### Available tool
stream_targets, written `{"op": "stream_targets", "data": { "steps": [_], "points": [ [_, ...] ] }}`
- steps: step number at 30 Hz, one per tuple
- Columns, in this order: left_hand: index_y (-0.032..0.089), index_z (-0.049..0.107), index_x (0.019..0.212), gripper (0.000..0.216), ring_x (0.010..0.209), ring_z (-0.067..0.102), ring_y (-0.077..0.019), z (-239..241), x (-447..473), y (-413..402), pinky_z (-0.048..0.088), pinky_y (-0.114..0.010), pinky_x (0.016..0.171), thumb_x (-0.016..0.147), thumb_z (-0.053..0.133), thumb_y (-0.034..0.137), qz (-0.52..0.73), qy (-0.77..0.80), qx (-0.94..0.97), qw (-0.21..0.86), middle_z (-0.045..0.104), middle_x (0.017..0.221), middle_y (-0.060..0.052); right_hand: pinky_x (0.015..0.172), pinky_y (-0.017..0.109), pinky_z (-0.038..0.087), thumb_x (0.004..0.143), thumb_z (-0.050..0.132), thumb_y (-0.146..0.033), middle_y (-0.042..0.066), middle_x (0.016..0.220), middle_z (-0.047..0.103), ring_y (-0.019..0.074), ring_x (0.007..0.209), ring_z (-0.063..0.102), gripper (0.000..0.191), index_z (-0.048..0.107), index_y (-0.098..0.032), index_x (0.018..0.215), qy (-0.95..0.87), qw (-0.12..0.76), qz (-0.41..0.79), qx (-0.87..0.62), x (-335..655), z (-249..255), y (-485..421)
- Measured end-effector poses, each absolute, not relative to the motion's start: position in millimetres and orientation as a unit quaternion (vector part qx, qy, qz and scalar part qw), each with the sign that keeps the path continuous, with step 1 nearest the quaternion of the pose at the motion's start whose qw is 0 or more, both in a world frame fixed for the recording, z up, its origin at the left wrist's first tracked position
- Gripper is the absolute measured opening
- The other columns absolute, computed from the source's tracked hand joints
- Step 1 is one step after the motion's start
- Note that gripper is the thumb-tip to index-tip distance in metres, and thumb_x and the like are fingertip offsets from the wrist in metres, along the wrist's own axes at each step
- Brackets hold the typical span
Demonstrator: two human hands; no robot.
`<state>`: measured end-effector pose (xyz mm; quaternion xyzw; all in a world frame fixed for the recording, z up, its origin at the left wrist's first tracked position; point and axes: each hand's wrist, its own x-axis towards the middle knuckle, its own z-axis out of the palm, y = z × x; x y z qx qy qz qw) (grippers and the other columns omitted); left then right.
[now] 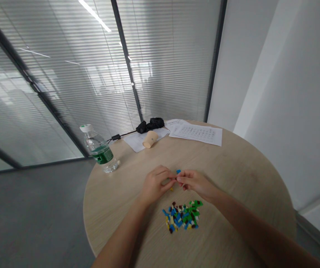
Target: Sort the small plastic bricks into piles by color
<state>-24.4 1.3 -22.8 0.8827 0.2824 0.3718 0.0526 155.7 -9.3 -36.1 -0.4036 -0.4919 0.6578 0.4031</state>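
Observation:
My left hand (157,183) and my right hand (195,183) meet above the middle of the round table, fingertips touching or nearly so. Both are closed in a pinch. Whatever lies between the fingertips is too small and too covered to name. Just beyond the fingertips shows a small blue toy brick (178,171); whether it is held or lies on the table, I cannot tell. A tiny yellow brick (171,189) sits beneath the left fingers. Nearer to me is a loose pile of small toy bricks (182,216) in blue, green, yellow, white and dark brown.
On the wooden table (249,178), a clear bottle (101,150) with a green label stands at the left. A paper cup (150,139) lies on its side on a sheet, near a black folded bundle (150,125). Printed papers (197,133) lie at the back.

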Motion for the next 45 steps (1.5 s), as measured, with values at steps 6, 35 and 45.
{"op": "stream_targets", "data": {
  "steps": [6, 35, 45],
  "points": [
    [0.018, 0.067, 0.081, 0.01, 0.079, 0.055, -0.0174, -21.2, -38.8, 11.3, 0.044, -0.028, 0.071, 0.082, 0.06, 0.025, 0.288, 0.399, 0.871, 0.02, 0.065, 0.079, -0.004, 0.056, 0.022, 0.038, 0.058, 0.074, -0.032, -0.002, 0.068, 0.06, 0.0101, 0.062, 0.053, 0.032, 0.063, -0.018, 0.085, -0.485, 0.423, 0.637, -0.424, 161.5, -29.4, -8.9],
    [0.02, 0.07, 0.081, 0.019, 0.088, 0.058, -0.0218, -19.8, -65.6, 19.1, 0.044, -0.031, 0.073, 0.08, 0.055, 0.031, 0.212, 0.638, 0.74, 0.022, 0.062, 0.094, -0.006, 0.061, 0.025, 0.043, 0.073, 0.061, -0.015, 0.003, 0.077, 0.065, 0.0131, 0.065, 0.056, 0.01, 0.069, -0.019, 0.076, -0.761, 0.32, 0.393, -0.405, 158.2, -49.1, -13.9],
    [0.019, 0.067, 0.081, 0.015, 0.087, 0.058, -0.0192, -21.8, -55.8, 16.4, 0.044, -0.03, 0.076, 0.082, 0.053, 0.024, 0.28, 0.565, 0.776, 0.032, 0.062, 0.089, -0.004, 0.072, 0.025, 0.043, 0.08, 0.062, -0.021, 0.004, 0.086, 0.065, 0.0153, 0.08, 0.059, 0.014, 0.074, -0.023, 0.088, -0.894, 0.203, 0.264, -0.299, 154.4, -49.1, -20.3]
  ]
}}
